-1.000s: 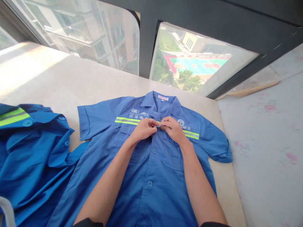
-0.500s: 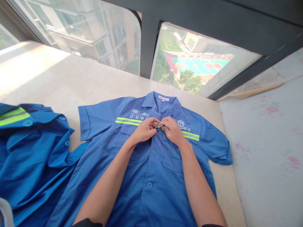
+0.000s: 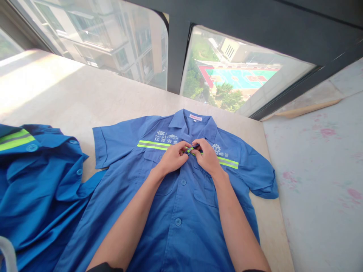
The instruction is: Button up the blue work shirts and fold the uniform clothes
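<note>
A blue short-sleeved work shirt (image 3: 187, 234) lies spread out, collar toward the window. Yellow-green reflective bands cross its chest, with white lettering above them. My left hand (image 3: 176, 156) pinches the front placket at the level of the band, just left of the centre line. Beside it, my right hand (image 3: 206, 155) is closed on the other edge of the placket, which is lifted and folded a little. The button at that spot is hidden by my fingers. Lower down, a button (image 3: 183, 182) and another button (image 3: 178, 222) sit on the placket.
A second blue garment (image 3: 36, 181) with a reflective stripe lies crumpled at the left on the pale sill (image 3: 119, 94). Dark window frames (image 3: 177, 49) rise behind. Flower-patterned wallpaper (image 3: 320, 170) covers the right side. Part of a white curved object (image 3: 8, 251) shows at the lower left.
The right-hand fingers have shifted slightly and the placket edge between my hands is turned up more, showing its band and a dark fold. My left hand stays almost in place.
</note>
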Motion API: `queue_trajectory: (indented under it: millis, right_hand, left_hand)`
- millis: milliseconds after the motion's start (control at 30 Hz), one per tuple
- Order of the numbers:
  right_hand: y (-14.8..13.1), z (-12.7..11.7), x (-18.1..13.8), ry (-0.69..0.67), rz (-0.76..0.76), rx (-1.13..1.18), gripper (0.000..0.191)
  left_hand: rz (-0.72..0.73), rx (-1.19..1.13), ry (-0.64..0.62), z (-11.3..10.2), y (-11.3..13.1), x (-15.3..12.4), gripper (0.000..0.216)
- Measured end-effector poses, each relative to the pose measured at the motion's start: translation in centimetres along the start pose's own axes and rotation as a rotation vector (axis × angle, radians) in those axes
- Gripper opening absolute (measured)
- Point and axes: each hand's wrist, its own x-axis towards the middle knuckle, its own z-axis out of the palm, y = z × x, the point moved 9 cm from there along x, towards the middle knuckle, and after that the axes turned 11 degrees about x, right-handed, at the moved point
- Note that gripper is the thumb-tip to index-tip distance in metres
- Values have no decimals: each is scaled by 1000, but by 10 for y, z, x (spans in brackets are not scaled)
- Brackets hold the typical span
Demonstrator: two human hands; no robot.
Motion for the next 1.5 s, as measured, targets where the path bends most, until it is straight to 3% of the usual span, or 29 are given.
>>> queue_trajectory:
  millis: [167,400,733,867,1233,1500]
  right_hand:
    - [-5,-2,1,45,-53,70,22]
    - [-12,-9,0,101,-89,100,18]
    - [-18,-13,1,125,-113,43,18]
    - [-20,-10,3,70,-107,41,10]
    - [-30,-4,2,-54,-168,112,14]
    - [-17,-5,1,-124,-97,192,14]
  left_hand:
    - [1,81,85,-3,4,0,30]
    - [-50,-117,35,0,-3,0,32]
    - [-41,-165,18,2,-9,2,36]
    - [-43,-223,-3,4,-10,2,38]
    - [-121,-345,-72,3,-11,3,39]
    - [-127,-327,-62,4,-12,2,39]
